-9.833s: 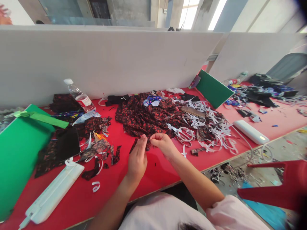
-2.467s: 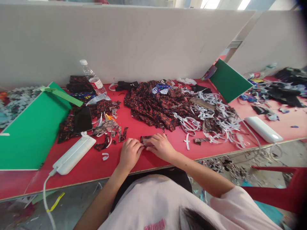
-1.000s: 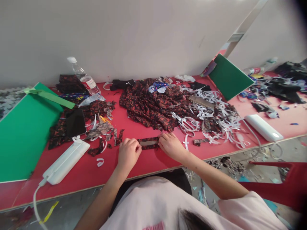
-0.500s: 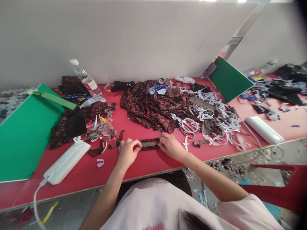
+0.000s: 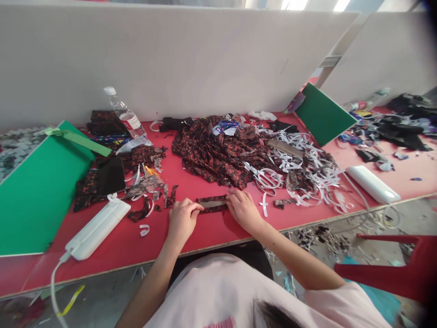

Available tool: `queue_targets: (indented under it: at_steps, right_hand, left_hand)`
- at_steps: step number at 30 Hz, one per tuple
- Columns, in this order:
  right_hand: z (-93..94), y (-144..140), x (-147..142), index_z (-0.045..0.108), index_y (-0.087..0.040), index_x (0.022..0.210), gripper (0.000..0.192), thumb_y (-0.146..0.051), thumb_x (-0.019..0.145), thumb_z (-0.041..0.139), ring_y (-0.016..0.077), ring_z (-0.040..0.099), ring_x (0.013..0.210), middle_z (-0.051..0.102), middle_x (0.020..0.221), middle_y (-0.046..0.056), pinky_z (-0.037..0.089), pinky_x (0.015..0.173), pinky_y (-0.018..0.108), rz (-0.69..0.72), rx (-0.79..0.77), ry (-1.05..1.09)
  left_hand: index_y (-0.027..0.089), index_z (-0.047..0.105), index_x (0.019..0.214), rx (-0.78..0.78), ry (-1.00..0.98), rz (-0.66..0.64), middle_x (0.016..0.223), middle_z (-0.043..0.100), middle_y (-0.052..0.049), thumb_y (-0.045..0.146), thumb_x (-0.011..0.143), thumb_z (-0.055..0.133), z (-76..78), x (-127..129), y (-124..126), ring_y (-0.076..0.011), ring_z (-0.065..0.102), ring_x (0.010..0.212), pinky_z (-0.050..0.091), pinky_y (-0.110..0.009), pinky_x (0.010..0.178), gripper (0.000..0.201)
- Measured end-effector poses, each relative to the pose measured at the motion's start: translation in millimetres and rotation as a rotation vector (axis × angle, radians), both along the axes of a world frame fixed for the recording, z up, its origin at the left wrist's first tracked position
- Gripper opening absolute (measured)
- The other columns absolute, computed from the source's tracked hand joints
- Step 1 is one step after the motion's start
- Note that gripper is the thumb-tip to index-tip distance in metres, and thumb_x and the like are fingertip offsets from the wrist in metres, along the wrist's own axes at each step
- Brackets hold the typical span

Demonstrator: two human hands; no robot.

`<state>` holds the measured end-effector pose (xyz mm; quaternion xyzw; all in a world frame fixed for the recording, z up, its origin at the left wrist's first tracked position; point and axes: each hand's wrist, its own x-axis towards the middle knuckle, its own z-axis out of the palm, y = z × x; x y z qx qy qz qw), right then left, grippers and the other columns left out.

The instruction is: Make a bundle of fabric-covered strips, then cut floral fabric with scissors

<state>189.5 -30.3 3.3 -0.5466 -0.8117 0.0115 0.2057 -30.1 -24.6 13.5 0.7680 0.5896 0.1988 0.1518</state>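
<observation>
A dark floral fabric strip (image 5: 212,199) lies across the table edge area in front of me, with a narrow beige piece (image 5: 212,205) showing along its middle. My left hand (image 5: 184,218) pinches its left end between thumb and fingers. At the other end, my right hand (image 5: 244,212) is closed on the strip, fingertips bent down on it; the thumb is partly hidden. Just beyond my hands spreads a heap of the same floral fabric (image 5: 211,152). White-handled scissors (image 5: 268,180) rest at the heap's right front.
Floral scraps (image 5: 146,184), a black phone (image 5: 111,175) and a white power bank (image 5: 97,230) lie left on the red table (image 5: 146,248). A bottle (image 5: 131,123) leans behind them. White ribbon loops (image 5: 317,180) pile up at right. Green boards (image 5: 37,200) stand at both sides.
The view has shifted slightly. Both hands keep their hold on the floral strip; the left fingers have straightened a little along its end.
</observation>
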Motion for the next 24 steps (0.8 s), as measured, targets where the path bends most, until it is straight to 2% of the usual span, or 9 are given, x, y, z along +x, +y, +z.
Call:
queue_targets:
  at_steps: [2, 5, 7, 11, 14, 19, 24]
  right_hand:
    - [2.1, -12, -10, 0.055, -0.018, 0.114, 0.027, -0.025, 0.092, 0.040, 0.0239, 0.044, 0.117, 0.054, 0.124, 0.011, 0.032, 0.096, 0.041, 0.012, 0.057, -0.026]
    - [-0.6, -31, -29, 0.046, -0.020, 0.128, 0.039, -0.034, 0.093, 0.039, 0.0215, 0.033, 0.129, 0.049, 0.133, 0.007, 0.023, 0.106, 0.042, 0.271, 0.080, -0.095]
    - [-6.2, -39, -39, 0.043, -0.018, 0.132, 0.048, -0.043, 0.092, 0.038, 0.0213, 0.033, 0.130, 0.046, 0.135, 0.008, 0.022, 0.108, 0.042, 0.361, 0.043, -0.117]
    - [-15.4, -40, -46, 0.037, -0.014, 0.136, 0.063, -0.055, 0.088, 0.035, 0.0222, 0.032, 0.131, 0.039, 0.140, 0.010, 0.022, 0.109, 0.043, 0.356, -0.037, -0.123]
    - [-13.0, -36, -39, 0.032, -0.016, 0.139, 0.065, -0.057, 0.088, 0.033, 0.0205, 0.031, 0.132, 0.039, 0.140, 0.008, 0.021, 0.110, 0.044, 0.375, -0.072, -0.131]
    - [-1.6, -31, -16, 0.027, -0.019, 0.141, 0.061, -0.053, 0.090, 0.033, 0.0184, 0.033, 0.131, 0.040, 0.139, 0.008, 0.013, 0.112, 0.045, 0.387, -0.131, -0.117]
    - [0.9, -26, 17, 0.028, -0.020, 0.140, 0.058, -0.050, 0.091, 0.033, 0.0182, 0.034, 0.130, 0.039, 0.140, 0.007, 0.010, 0.112, 0.047, 0.248, -0.118, -0.133]
  left_hand:
    - [0.029, 0.068, 0.079, 0.018, -0.011, 0.000, 0.086, 0.059, -0.003, 0.019, 0.078, 0.056, -0.7, -1, 1, -0.0227, 0.052, 0.084, 0.039, -0.035, 0.069, 0.016]
    - [0.028, 0.068, 0.077, 0.048, -0.038, -0.030, 0.104, 0.058, -0.003, 0.015, 0.076, 0.056, -1.9, -2, 3, -0.0229, 0.052, 0.092, 0.042, -0.036, 0.076, 0.018]
    - [0.026, 0.066, 0.077, 0.056, -0.055, -0.073, 0.112, 0.058, -0.002, 0.012, 0.077, 0.052, -2.2, -2, 5, -0.0227, 0.053, 0.094, 0.042, -0.037, 0.080, 0.020]
    - [0.024, 0.061, 0.083, 0.056, -0.094, -0.108, 0.110, 0.062, -0.003, 0.011, 0.077, 0.051, -0.7, -2, 7, -0.0223, 0.055, 0.095, 0.042, -0.039, 0.084, 0.017]
    - [0.023, 0.056, 0.087, 0.050, -0.111, -0.101, 0.106, 0.063, -0.004, 0.009, 0.075, 0.052, 0.6, -1, 8, -0.0223, 0.055, 0.096, 0.042, -0.039, 0.084, 0.019]
    - [0.023, 0.053, 0.083, 0.073, -0.111, -0.122, 0.108, 0.063, -0.003, 0.009, 0.075, 0.052, 0.3, -2, 7, -0.0226, 0.055, 0.095, 0.041, -0.039, 0.083, 0.016]
    - [0.024, 0.052, 0.081, 0.077, -0.073, -0.115, 0.109, 0.063, -0.002, 0.011, 0.076, 0.054, -0.3, -2, 7, -0.0222, 0.055, 0.092, 0.041, -0.037, 0.081, 0.014]
